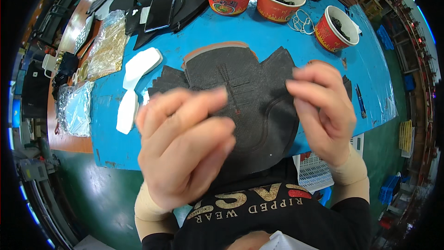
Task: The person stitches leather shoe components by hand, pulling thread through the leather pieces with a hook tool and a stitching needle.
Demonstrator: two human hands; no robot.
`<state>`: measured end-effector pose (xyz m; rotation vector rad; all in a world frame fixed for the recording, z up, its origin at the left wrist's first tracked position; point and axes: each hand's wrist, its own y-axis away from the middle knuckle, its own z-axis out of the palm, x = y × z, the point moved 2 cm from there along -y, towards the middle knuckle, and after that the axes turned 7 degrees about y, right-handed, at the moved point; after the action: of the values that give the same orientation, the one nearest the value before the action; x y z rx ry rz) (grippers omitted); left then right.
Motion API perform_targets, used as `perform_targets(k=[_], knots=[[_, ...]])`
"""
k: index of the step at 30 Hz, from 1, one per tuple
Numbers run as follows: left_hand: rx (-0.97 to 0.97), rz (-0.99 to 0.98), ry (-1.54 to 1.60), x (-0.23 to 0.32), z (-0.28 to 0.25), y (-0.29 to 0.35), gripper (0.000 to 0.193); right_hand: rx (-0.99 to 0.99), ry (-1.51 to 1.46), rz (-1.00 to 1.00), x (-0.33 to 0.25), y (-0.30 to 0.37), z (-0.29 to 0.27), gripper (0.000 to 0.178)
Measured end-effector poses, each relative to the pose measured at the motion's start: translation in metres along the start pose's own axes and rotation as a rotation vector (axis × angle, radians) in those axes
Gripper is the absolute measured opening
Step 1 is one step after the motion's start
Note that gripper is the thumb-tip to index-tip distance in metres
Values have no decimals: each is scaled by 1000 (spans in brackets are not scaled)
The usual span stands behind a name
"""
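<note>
A black, leather-like piece (249, 129) with short slits, a curved seam line and a small red mark lies before me, close to the table's near edge. It rests among a fanned stack of similar dark pieces (172, 77). Over its left side hovers my left hand (182, 143), fingers curled in and somewhat blurred. At its right edge is my right hand (326, 109), thumb and fingertips brought together. Whatever either hand pinches is hidden or too fine to see. Two white pad-like pieces (141, 67) lie left of the stack.
Paper tubs (231, 2) stand at the back, some holding small black parts. A string bundle (303, 22) lies between them. A phone (160, 10) rests on black sheets at back left. Plastic bags (105, 46) lie left; a blue pen-like tool (360, 102) right. A white basket (314, 173) sits below.
</note>
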<state>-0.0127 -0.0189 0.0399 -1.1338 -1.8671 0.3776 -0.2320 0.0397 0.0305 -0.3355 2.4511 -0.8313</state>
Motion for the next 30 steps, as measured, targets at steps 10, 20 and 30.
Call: perform_targets(k=[10,20,30], knots=[[106,-76,553,22,11,44,41,-118,-918,283,-59,29,27,27],[83,-79,506,15,6,51,35,-106,-644,51,-67,18,29,25],[58,-33,501,9,-2,39,34,-374,-1206,524,-64,8,26,20]])
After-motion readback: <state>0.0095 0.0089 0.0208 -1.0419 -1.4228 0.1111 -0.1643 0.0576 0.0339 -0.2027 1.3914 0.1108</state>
